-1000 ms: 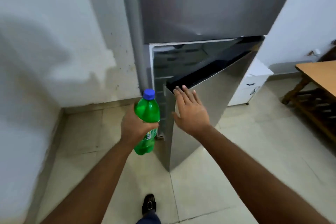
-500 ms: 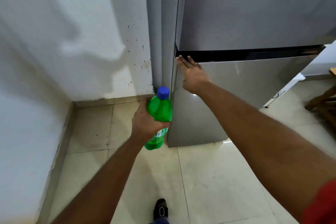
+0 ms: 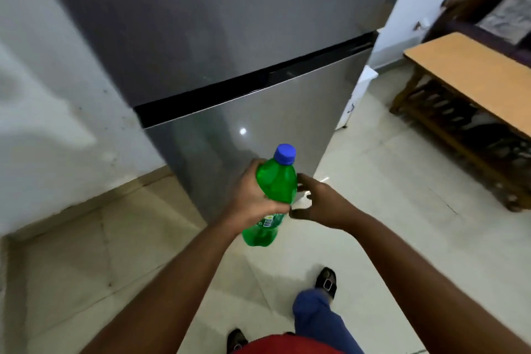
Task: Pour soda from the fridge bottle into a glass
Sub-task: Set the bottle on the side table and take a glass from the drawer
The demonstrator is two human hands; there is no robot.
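A green soda bottle (image 3: 276,184) with a blue cap (image 3: 284,153) is held upright in front of me, tilted slightly right. My left hand (image 3: 253,198) is wrapped around its middle. Just right of the bottle, my right hand (image 3: 321,202) has its fingers apart and curled toward the bottle, holding nothing. Behind both hands stands the grey fridge (image 3: 224,46), with both doors closed. No glass is in view.
A wooden table (image 3: 471,72) with a slatted lower shelf stands at the right, a dark chair (image 3: 494,6) behind it. A white wall (image 3: 43,95) lies to the left of the fridge. Pale tiled floor (image 3: 388,210) spreads below, with my feet on it.
The lower fridge door went from open to shut. My right hand left the door and came down beside the bottle. The view swung right, bringing the table in.
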